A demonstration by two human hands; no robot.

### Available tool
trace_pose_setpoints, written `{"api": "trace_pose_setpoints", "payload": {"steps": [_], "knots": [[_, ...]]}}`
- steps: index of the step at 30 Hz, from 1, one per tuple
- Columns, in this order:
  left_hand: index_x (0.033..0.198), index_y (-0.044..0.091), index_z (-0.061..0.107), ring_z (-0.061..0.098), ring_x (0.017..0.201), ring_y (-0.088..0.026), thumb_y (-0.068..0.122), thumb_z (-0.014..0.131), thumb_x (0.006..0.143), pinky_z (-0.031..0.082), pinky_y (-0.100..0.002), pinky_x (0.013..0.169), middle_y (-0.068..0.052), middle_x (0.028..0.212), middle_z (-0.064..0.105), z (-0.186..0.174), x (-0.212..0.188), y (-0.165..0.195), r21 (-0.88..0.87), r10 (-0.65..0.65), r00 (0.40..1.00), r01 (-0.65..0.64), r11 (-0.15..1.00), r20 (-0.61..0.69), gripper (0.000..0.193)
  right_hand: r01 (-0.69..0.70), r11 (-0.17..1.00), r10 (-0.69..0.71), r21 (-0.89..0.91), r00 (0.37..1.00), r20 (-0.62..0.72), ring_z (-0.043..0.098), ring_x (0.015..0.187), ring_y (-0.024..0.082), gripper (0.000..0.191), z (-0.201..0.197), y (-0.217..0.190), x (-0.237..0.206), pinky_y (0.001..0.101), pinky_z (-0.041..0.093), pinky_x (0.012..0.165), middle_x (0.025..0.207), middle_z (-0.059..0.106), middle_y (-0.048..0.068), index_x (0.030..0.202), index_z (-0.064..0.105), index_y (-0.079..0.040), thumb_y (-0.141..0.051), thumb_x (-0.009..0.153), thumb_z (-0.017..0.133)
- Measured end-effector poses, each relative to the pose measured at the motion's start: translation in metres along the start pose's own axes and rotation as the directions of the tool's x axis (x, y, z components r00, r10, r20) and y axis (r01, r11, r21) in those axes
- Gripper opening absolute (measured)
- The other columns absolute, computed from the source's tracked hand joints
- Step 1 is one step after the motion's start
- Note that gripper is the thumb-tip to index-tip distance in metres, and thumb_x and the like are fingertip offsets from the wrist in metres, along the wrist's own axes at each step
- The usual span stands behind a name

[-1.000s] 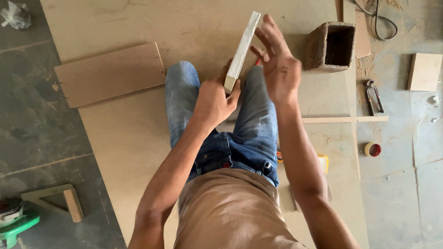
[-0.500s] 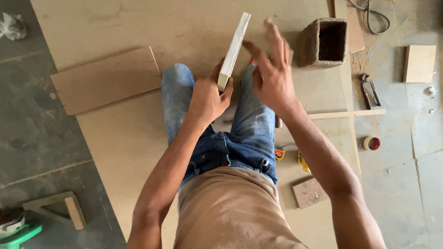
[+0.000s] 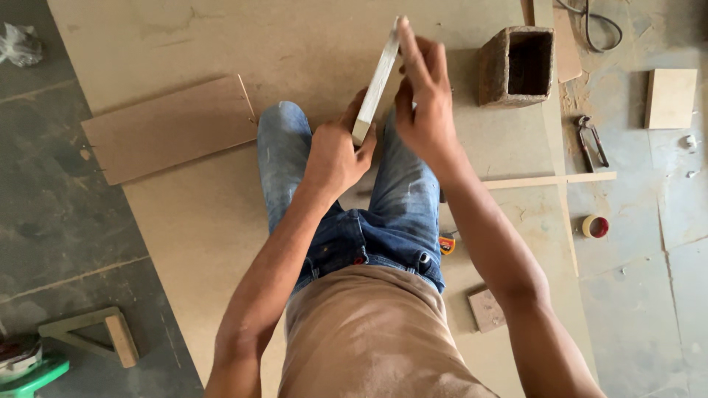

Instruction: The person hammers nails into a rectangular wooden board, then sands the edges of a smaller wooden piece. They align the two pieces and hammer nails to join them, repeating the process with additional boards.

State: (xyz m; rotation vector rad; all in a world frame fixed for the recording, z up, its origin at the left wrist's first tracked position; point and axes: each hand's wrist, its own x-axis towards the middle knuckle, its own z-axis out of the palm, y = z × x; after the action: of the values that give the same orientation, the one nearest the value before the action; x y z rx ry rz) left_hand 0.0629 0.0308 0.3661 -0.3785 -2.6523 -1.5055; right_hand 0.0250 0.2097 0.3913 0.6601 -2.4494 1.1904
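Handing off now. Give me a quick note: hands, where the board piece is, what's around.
Left hand: grips the lower end of the board piece, held on edge above the knees.
Right hand: fingers on its upper end.
Around: large sheet underfoot, flat panel to the left, open box to the right, pliers, tape roll.
Done or left: cannot tell.

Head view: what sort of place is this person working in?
Probably a carpentry workshop floor. A large fibreboard sheet covers the ground, a cut board and pliers lie about, and both hands hold a small panel on edge.
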Motion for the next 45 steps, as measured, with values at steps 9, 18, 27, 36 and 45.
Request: {"api": "trace_pose_setpoints", "payload": {"steps": [9, 18, 27, 36, 45], "knots": [[0.150, 0.001, 0.047, 0.070, 0.067, -0.041, 0.012, 0.066, 0.093, 0.055, -0.047, 0.060, -0.023, 0.082, 0.070, -0.003, -0.001, 0.002, -0.027, 0.065, 0.998, -0.066, 0.997, -0.010, 0.061, 0.223, 0.972, -0.221, -0.070, 0.975, 0.030, 0.060, 0.123, 0.036, 0.078, -0.016, 0.007, -0.023, 0.0446, 0.057, 0.102, 0.137, 0.052, 0.024, 0.153, 0.053, -0.009, 0.015, 0.079, 0.052], [0.149, 0.003, 0.050, 0.069, 0.070, -0.042, 0.011, 0.067, 0.098, 0.054, -0.048, 0.061, -0.024, 0.081, 0.069, -0.005, -0.005, 0.003, -0.030, 0.057, 0.997, -0.059, 0.998, -0.044, 0.055, -0.063, 0.983, 0.063, 0.172, 0.998, 0.006, 0.065, 0.109, 0.032, 0.079, -0.025, 0.030, 0.018, 0.0352, 0.061, 0.085, 0.137, 0.055, 0.018, 0.160, 0.044, -0.009, 0.019, 0.086, 0.043], [0.112, -0.002, 0.066, 0.072, 0.076, -0.042, 0.015, 0.069, 0.097, 0.057, -0.045, 0.064, -0.025, 0.084, 0.070, 0.010, 0.000, -0.016, -0.076, 0.035, 0.990, -0.046, 0.996, -0.133, 0.023, 0.128, 0.988, -0.116, -0.086, 0.984, 0.138, 0.062, 0.116, 0.040, 0.084, -0.002, -0.009, -0.044, 0.0474, 0.056, 0.102, 0.129, 0.056, 0.023, 0.156, 0.045, -0.011, 0.012, 0.076, 0.053], [0.110, -0.012, 0.068, 0.075, 0.092, -0.039, 0.014, 0.066, 0.108, 0.058, -0.045, 0.083, -0.025, 0.100, 0.074, 0.078, -0.008, -0.111, 0.063, 0.130, 0.950, -0.117, 0.991, -0.283, 0.025, -0.700, 0.713, 0.603, 0.038, 0.586, -0.541, 0.066, 0.096, 0.018, 0.052, -0.073, 0.117, -0.264, 0.0332, 0.059, 0.083, 0.129, 0.061, 0.012, 0.153, 0.051, -0.007, 0.004, 0.103, 0.050], [0.131, -0.018, 0.059, 0.077, 0.113, -0.033, 0.004, 0.058, 0.120, 0.063, -0.041, 0.099, -0.028, 0.127, 0.072, 0.087, -0.049, -0.138, -0.035, 0.112, 0.980, -0.120, 0.992, -0.165, 0.024, -0.912, -0.293, 0.538, 0.285, -0.404, -0.739, 0.046, 0.145, 0.037, 0.073, -0.123, 0.114, -0.525, 0.0456, 0.039, 0.120, 0.156, 0.048, 0.022, 0.154, 0.042, -0.006, -0.031, 0.091, 0.071]]}}
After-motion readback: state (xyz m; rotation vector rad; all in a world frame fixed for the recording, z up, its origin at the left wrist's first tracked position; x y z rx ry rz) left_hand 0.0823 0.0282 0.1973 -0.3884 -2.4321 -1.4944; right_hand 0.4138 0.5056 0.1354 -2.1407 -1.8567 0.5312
